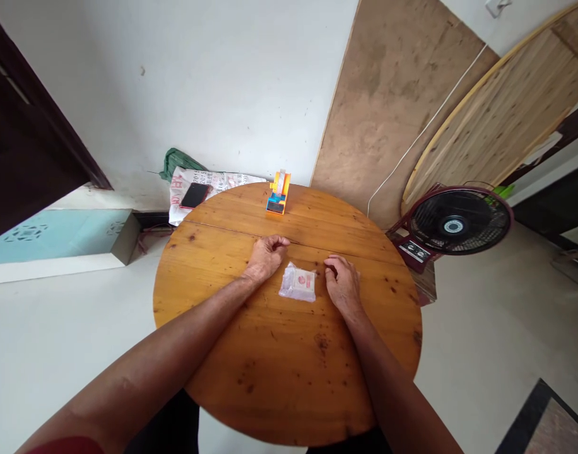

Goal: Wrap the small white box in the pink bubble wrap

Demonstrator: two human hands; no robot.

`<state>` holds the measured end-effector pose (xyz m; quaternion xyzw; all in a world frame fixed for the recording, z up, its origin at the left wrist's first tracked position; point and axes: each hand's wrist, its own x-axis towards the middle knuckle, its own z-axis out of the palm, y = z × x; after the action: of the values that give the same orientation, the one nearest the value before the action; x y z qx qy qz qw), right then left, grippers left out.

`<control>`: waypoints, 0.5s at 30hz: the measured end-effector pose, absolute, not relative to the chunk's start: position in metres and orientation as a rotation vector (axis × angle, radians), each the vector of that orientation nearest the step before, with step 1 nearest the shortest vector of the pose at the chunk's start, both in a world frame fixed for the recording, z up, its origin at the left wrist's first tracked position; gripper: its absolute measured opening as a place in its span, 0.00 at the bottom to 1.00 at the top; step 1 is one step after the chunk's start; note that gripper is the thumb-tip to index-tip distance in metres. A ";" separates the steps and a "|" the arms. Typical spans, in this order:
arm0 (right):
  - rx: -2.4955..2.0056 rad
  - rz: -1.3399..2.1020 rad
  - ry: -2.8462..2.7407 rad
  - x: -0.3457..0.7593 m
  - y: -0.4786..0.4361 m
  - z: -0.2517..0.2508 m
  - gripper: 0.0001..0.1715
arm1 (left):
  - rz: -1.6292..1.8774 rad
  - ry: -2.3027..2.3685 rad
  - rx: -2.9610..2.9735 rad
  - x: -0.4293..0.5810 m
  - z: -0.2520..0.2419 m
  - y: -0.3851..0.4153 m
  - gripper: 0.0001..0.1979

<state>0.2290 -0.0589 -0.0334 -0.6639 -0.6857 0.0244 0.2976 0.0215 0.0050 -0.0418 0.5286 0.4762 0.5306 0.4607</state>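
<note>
A small packet [299,282] in clear plastic wrap, with red print on a pale face, lies flat on the round wooden table [289,378]. Just left of and beyond it, my left hand [267,255] rests on the wood with its fingers curled together; what they hold, if anything, is hidden. My right hand [342,282] lies to the right of the packet, fingers curled. Whether it holds anything cannot be made out. Neither hand touches the packet. Near the table's far edge stands an orange and blue tape dispenser [278,192].
A dark phone [195,195] lies on a printed white sack [218,181] beyond the table's far left edge. To the right stands a dark red fan [459,221]. A white wall and a brown board rise behind the table.
</note>
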 end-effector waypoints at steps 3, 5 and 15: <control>-1.774 0.069 -1.783 0.229 -0.058 -0.036 0.19 | 1.294 1.163 1.292 0.021 -0.040 0.003 0.10; -1.796 0.058 -1.777 0.229 -0.058 -0.037 0.20 | 1.288 1.158 1.288 0.021 -0.038 0.002 0.10; -1.931 -0.006 -1.861 0.222 -0.060 -0.031 0.22 | 1.277 1.163 1.289 0.020 -0.035 0.001 0.10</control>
<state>0.2221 -0.0605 -0.0306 -0.7011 -0.6757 -0.0022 0.2278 0.0201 0.0014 -0.0346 0.5268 0.4752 0.5218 0.4737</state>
